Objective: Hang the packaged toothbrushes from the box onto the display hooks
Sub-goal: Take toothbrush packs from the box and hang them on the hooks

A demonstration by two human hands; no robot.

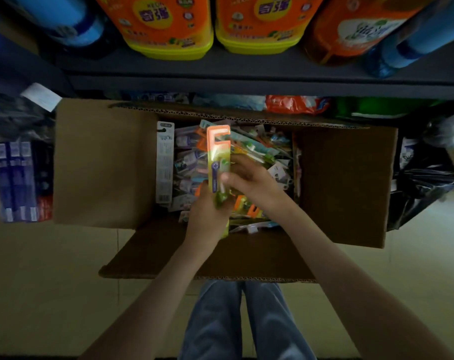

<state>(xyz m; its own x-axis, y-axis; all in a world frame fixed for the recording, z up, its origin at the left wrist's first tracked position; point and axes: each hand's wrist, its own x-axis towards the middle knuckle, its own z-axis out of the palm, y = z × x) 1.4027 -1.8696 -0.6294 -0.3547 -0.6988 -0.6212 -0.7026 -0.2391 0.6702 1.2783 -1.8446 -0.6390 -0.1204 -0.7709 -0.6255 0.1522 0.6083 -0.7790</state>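
Left hand: fingers curled round the lower end of the held pack, gripping it upright over the box.
Right hand: just beside the left, thumb on the pack's front and fingers at its right edge, pinching it about midway.
Held pack: a long narrow card, orange frame at the top end, yellow-green below, with a purple strip down the front (print too blurred to read).
Under the hands: loose packs heaped in the box in mixed orange, green, pink and pale blue.
Left of the hands: a grey-white pack standing against the box's inner wall.
Beyond the hands: a dark shelf carrying orange and yellow jugs.
Below the arms: blue jeans.
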